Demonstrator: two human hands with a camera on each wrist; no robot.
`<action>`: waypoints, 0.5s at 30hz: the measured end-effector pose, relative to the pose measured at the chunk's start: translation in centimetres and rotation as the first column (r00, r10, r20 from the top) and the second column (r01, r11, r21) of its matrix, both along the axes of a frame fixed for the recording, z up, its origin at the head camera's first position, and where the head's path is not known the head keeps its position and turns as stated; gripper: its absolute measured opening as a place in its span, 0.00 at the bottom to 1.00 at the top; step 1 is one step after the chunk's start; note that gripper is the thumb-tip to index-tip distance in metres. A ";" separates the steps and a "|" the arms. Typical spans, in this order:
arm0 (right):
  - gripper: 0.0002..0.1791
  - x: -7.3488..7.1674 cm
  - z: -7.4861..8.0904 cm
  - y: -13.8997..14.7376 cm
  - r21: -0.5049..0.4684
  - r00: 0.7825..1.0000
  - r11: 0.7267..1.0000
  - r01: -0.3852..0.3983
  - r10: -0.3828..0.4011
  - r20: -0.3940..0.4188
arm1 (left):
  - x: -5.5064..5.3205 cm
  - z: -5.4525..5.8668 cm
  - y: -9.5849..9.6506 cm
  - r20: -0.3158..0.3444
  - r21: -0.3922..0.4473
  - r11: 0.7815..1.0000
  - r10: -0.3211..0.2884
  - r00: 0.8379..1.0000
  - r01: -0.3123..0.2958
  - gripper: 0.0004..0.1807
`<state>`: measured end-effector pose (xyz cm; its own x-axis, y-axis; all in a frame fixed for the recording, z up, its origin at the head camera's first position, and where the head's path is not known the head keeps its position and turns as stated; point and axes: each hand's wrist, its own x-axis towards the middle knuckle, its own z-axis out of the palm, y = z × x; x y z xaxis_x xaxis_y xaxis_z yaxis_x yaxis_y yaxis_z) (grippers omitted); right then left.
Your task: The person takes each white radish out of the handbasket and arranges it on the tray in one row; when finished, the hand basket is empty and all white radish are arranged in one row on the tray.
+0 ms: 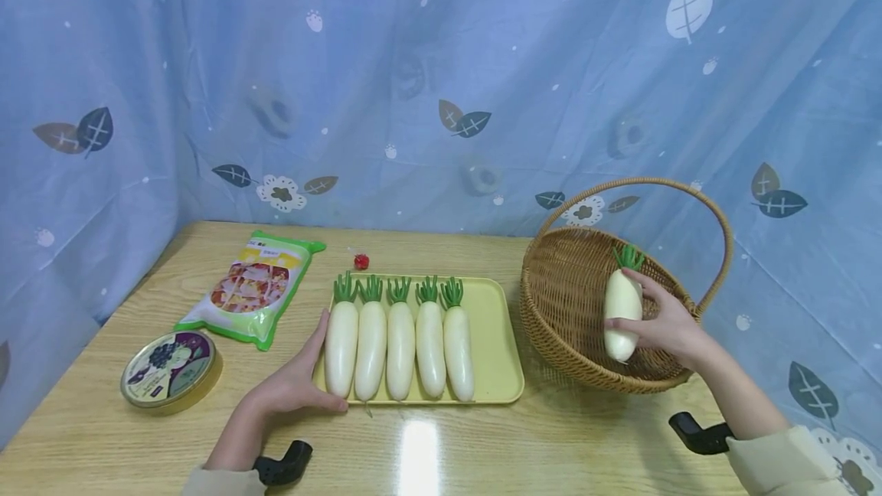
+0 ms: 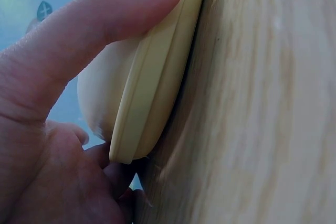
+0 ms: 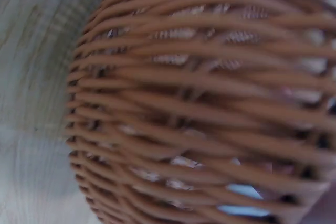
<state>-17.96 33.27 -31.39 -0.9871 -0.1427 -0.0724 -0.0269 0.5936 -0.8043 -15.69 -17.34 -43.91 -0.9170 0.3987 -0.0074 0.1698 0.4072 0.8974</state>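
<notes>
My right hand (image 1: pixel 664 324) grips a white radish (image 1: pixel 622 312) with green leaf stubs, thumb on one side and fingers on the other, within the mouth of a wicker basket (image 1: pixel 558 305). The radish stands nearly upright, leaves away from me. Woven basket wall (image 3: pixel 199 87) fills most of the right wrist view and hides that hand's fingers. My left hand (image 1: pixel 296 385) holds the near left corner of a yellow tray (image 1: pixel 496 343); its thumb (image 2: pixel 131 11) lies over the rim in the left wrist view. Several white radishes (image 1: pixel 401 350) lie side by side on the tray, leaves pointing away.
Left of the tray lie a green-edged food packet (image 1: pixel 251 289) and a round tin (image 1: pixel 168 370). A small red item (image 1: pixel 361 261) sits behind the tray. The basket's tall handle (image 1: pixel 723 236) arches up at the right. A blue patterned curtain (image 1: pixel 386 98) hangs behind the wooden table (image 1: pixel 344 450).
</notes>
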 end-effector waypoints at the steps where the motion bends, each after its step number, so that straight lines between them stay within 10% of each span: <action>1: 0.51 0.1 0.1 -0.1 -0.009 1.000 1.000 -0.007 0.007 -0.004 | 0.0 0.0 0.0 0.001 0.001 1.000 0.000 1.000 0.000 0.76; 15: 0.49 3.1 1.1 -3.1 -0.152 0.993 0.982 -0.110 0.101 -0.067 | 0.0 0.1 0.0 0.017 -0.014 1.000 0.000 1.000 0.000 0.76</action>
